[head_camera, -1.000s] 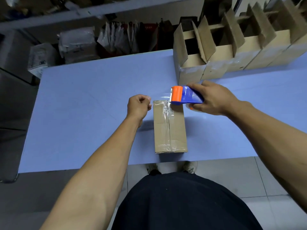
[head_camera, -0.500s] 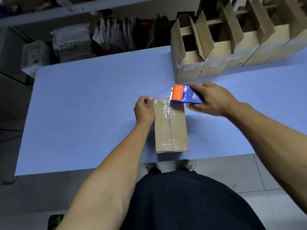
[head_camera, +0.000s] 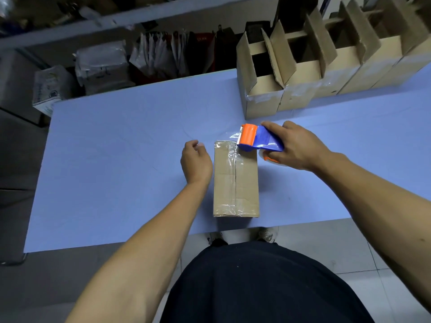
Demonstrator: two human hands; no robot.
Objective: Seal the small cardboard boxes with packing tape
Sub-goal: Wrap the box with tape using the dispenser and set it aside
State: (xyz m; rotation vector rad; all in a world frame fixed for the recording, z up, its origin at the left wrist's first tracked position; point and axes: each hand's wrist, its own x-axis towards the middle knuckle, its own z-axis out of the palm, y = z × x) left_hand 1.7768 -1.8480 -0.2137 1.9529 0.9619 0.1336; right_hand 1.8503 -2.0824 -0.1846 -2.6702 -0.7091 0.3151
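One closed cardboard box lies at the table's near edge, clear tape hard to trace. My right hand grips the tape dispenser, hiding its roll; my left hand hangs loosely curled, holding nothing. Open boxes run off-frame, uncountable.

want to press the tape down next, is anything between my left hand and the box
Nothing visible. The left hand sits just left of the closed box, with only bare table between. The tape dispenser is at the far end.
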